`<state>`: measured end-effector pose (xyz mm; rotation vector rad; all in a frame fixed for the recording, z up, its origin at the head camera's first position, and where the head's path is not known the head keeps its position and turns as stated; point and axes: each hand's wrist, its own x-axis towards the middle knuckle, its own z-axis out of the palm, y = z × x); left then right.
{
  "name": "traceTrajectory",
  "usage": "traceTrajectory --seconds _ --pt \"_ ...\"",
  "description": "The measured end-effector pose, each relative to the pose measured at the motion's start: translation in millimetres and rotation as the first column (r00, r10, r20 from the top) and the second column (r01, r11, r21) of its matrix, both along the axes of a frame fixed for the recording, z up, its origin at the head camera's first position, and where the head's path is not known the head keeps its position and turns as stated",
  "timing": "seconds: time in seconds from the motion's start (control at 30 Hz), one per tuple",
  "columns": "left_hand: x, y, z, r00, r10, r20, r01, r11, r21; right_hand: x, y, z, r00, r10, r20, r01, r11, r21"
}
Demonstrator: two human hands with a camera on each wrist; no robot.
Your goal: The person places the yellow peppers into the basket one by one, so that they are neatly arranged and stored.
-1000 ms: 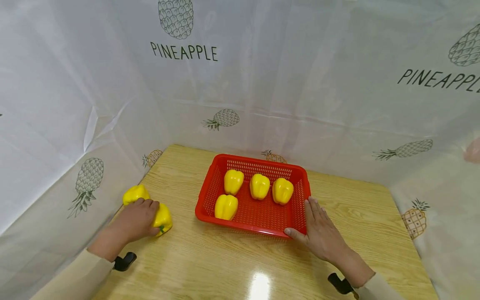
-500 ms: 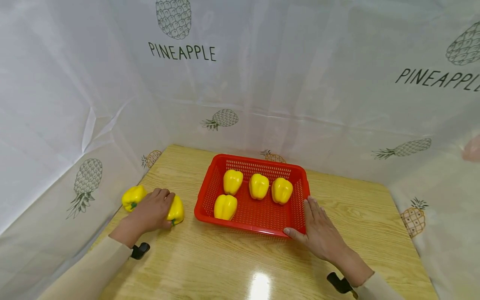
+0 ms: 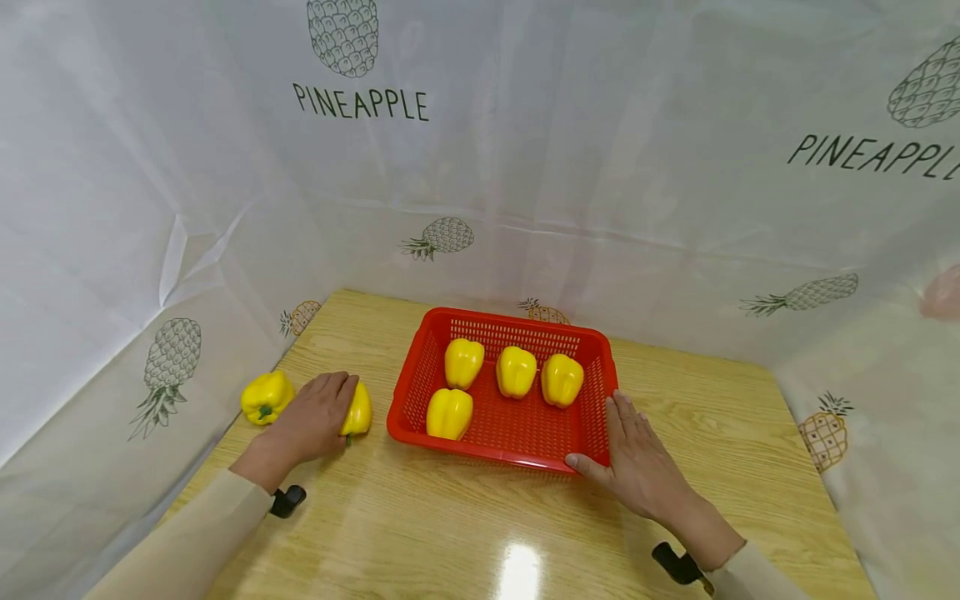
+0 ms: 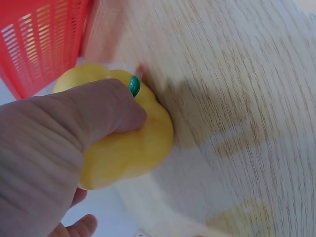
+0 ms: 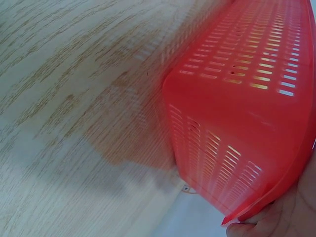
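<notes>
On the table's left side, my left hand grips a yellow bell pepper. The left wrist view shows the thumb lying across this pepper, beside its green stem. A second yellow bell pepper sits just left of that hand, stem toward me. In the middle stands a red perforated basket with several yellow bell peppers in it. My right hand rests on the basket's near right corner, fingers straight along the right side and thumb on the front rim.
The wooden table ends at a white pineapple-print sheet behind and at both sides. Bare basket floor shows at the front right, inside the rim.
My left hand has moved right with its bell pepper, away from the other pepper, which now shows fully. The right hand and the basket have stayed put.
</notes>
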<state>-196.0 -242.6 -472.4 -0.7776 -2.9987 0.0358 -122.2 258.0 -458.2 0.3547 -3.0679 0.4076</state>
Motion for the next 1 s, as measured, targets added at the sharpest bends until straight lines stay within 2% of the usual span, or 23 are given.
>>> traceTrajectory --seconds 0.27,0.53,0.83,1.0 --pt "-5.4 0.0 -2.7 0.999 -0.012 -0.042 0.012 1.0 0.003 0.6 -1.4 2.5 1.0 -0.009 0.02 0.009 1.0 -0.011" --pt "-6.4 -0.3 0.4 1.0 -0.016 0.008 0.016 1.0 0.026 1.0 -1.8 2.0 1.0 -0.014 0.022 0.014 1.0 -0.01" --pt "-5.6 3.7 1.3 0.999 -0.034 0.024 0.034 0.999 0.018 0.9 -1.7 1.4 1.0 -0.014 0.014 0.014 1.0 -0.008" --pt "-7.0 4.5 -2.7 0.998 -0.054 -0.015 0.054 0.998 0.012 0.7 -1.2 0.4 1.0 -0.015 0.013 0.015 1.0 -0.008"
